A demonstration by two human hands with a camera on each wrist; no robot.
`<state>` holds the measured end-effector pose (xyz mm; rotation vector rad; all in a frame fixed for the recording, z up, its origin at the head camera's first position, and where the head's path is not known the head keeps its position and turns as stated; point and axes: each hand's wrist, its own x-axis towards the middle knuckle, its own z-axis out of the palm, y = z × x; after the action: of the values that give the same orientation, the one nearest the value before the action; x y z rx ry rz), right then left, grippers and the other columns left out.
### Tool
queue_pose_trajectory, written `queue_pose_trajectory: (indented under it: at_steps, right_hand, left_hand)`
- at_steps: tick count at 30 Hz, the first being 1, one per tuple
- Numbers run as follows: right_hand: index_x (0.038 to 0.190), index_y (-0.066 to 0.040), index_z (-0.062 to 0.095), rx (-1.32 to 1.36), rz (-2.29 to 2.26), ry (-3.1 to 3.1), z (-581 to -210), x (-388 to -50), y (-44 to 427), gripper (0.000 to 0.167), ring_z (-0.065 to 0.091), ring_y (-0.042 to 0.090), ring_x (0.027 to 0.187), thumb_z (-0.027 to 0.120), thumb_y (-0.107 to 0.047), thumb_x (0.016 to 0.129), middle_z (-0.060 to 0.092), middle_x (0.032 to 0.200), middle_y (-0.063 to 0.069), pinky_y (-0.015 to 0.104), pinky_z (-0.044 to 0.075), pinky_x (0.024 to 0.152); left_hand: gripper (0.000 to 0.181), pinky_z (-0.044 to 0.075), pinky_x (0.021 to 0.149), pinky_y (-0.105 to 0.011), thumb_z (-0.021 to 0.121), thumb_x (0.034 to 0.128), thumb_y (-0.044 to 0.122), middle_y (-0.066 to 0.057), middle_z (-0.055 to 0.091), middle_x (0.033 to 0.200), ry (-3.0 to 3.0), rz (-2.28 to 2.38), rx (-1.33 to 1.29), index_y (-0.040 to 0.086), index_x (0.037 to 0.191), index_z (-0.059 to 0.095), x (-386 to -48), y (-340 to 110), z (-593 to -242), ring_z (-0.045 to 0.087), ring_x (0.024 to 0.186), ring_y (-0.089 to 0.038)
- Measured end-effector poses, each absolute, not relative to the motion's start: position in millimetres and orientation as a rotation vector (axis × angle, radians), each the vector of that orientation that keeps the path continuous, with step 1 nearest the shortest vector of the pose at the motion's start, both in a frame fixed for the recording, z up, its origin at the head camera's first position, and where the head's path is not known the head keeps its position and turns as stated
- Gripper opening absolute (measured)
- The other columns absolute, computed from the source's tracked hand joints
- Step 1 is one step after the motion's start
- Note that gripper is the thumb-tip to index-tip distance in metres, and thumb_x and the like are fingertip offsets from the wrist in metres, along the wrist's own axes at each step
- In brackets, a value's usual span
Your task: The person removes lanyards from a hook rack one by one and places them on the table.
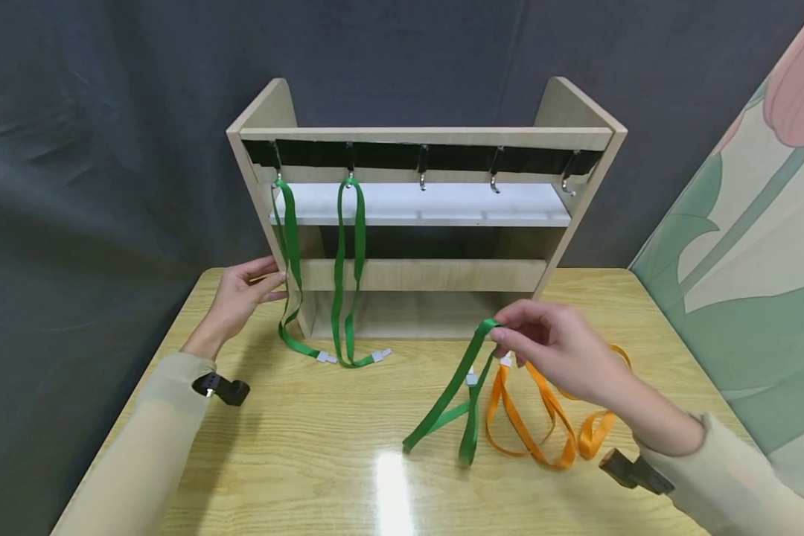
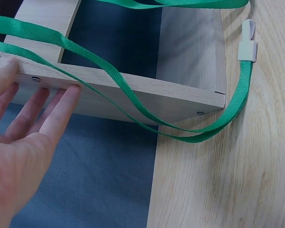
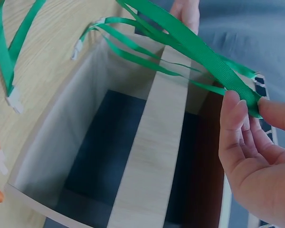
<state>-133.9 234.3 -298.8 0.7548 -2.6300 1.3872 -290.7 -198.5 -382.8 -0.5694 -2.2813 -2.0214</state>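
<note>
**A:** Head view: the right hand (image 1: 563,348) has its fingers pinched on a green lanyard (image 1: 449,386), held up over the bench (image 1: 295,447) in front of the wooden rack (image 1: 422,275). How's that gonna handle?

**B:** I'd guess super light, floppy, maybe a bit slick, hard to damage. Top of the loop's the spot to grab, so both sides hang free. Might snag on the orange lanyards (image 1: 561,460) nearby, and the hand hides part of those, so I can't count them.

**A:** Left wrist view?

**B:** Left hand (image 2: 26,147): fingers fairly straight, slightly spread, tips on the rack's side panel. Palm and thumb are partly cut off. A hung green lanyard (image 2: 116,76) swoops past down to a white clip (image 2: 248,50); its top's out of frame.

**A:** Right wrist?

**B:** Thumb and fingers clamped on the flat strap. It runs off the top edge, so can't tell if the green bit at far left is its tail. Clip there's blurry too.
</note>
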Motion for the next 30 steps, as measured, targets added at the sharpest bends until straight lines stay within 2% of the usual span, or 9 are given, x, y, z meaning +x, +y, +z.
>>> queue_pose_trajectory:
  at_steps: [13,24,30]
  right_hand:
    - [0.095,-0.006,0.065,0.719,1.416,-2.721,-317,-142,238,0.004,0.062,0.017,0.063,0.066,-0.009,0.092,0.066,0.077,0.000,0.027,0.054,0.052]
    - [0.093,-0.005,0.066,0.668,1.399,-2.772,-326,-142,241,0.009,0.061,0.015,0.059,0.066,-0.014,0.092,0.065,0.072,-0.002,0.028,0.052,0.048]
    - [0.092,-0.003,0.066,0.566,1.433,-2.842,-344,-153,243,0.013,0.062,0.017,0.059,0.067,-0.016,0.091,0.065,0.073,0.004,0.029,0.054,0.049]
  left_hand:
    - [0.040,0.056,0.080,-0.035,0.062,0.0938,0.010,-0.009,0.061,0.113,-2.269,-2.050,-0.572,-0.004,0.131,0.055,-292,-199,-384,0.063,0.099,-0.016]
    - [0.040,0.053,0.083,-0.042,0.062,0.0937,0.009,-0.007,0.062,0.112,-2.266,-2.063,-0.558,-0.004,0.131,0.055,-291,-199,-383,0.063,0.098,-0.015]
    - [0.040,0.055,0.081,-0.037,0.063,0.0934,0.009,-0.008,0.062,0.112,-2.255,-2.063,-0.572,-0.003,0.130,0.056,-291,-199,-384,0.064,0.098,-0.016]
